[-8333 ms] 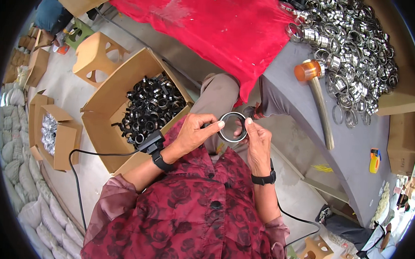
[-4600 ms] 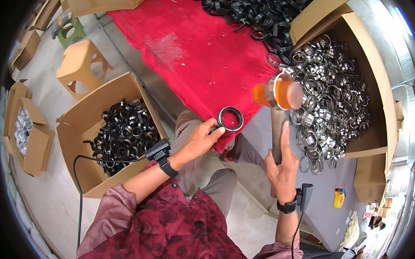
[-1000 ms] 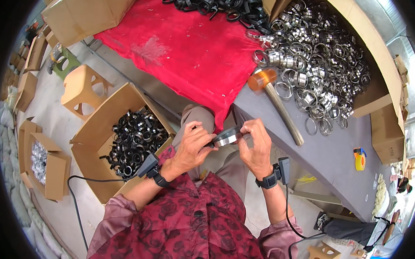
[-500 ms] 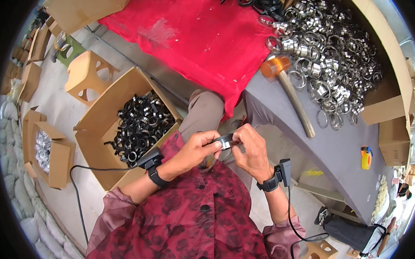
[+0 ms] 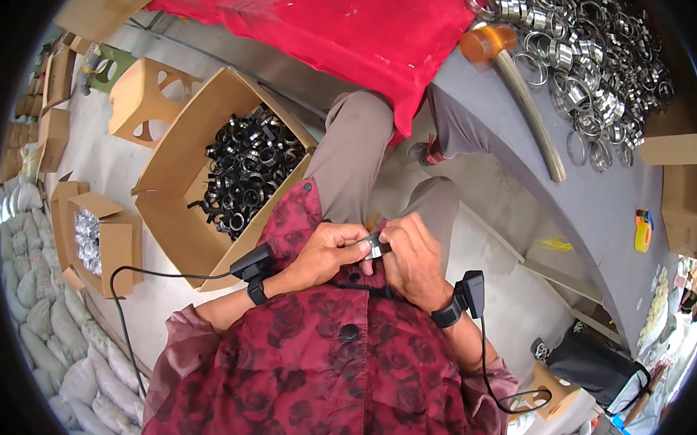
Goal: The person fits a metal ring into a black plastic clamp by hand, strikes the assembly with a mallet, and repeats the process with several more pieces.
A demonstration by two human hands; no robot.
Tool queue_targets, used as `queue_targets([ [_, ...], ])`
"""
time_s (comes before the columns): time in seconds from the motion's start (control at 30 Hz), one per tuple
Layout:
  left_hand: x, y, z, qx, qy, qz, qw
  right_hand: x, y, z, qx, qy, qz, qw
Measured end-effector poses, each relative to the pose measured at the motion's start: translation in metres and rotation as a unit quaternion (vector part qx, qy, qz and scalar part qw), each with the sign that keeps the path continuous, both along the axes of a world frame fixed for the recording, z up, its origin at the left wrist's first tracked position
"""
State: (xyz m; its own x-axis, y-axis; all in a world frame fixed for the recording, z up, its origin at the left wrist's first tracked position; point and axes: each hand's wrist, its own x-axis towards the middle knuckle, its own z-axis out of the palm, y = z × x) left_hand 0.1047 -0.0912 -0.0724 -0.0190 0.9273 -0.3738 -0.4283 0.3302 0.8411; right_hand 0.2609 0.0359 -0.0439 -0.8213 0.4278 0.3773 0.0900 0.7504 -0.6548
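Between both hands, in front of my belly, is a small metal ring [image 5: 376, 247] with a dark edge. My left hand [image 5: 330, 252] pinches its left side between thumb and fingers. My right hand [image 5: 415, 255] is closed on the right side, slightly smeared by motion, and its fingers hide part of the ring. To the left of my knee, an open cardboard box [image 5: 174, 151] holds a heap of black rings [image 5: 249, 174], some with shiny metal in them. A large pile of bare silver rings [image 5: 580, 68] lies on the grey-covered table at the upper right.
An orange-headed mallet [image 5: 517, 85] lies on the grey table cover [image 5: 485, 107]. An orange tape measure [image 5: 643, 230] sits farther right. Red cloth [image 5: 333, 38] covers the far table. On the left floor stand a tan stool [image 5: 147, 100] and a smaller carton [image 5: 118, 250]. Cables trail from both wrists.
My view has tipped downward, so the tables sit higher in the picture. Both hands stay on the ring, which is now tilted differently, and my right hand has turned over it.
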Motion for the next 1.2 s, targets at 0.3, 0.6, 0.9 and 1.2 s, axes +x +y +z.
queue_targets([
  [0.3, 0.003, -0.001, -0.003, -0.016, -0.008, 0.021, 1.0, 0.012, -0.005, -0.015, -0.012, -0.032, -0.011, 0.999],
  [0.6, -0.002, 0.005, -0.007, 0.155, 0.047, 0.069, 0.984, -0.005, 0.002, -0.003, -0.141, 0.097, -0.13, 0.977],
  [0.9, -0.01, 0.003, 0.013, 0.049, 0.057, 0.046, 0.996, -0.012, 0.003, 0.0, -0.082, 0.085, -0.035, 0.992],
  [1.2, -0.008, -0.007, 0.001, 0.052, 0.082, 0.047, 0.994, -0.007, -0.005, -0.007, -0.073, 0.044, -0.04, 0.996],
])
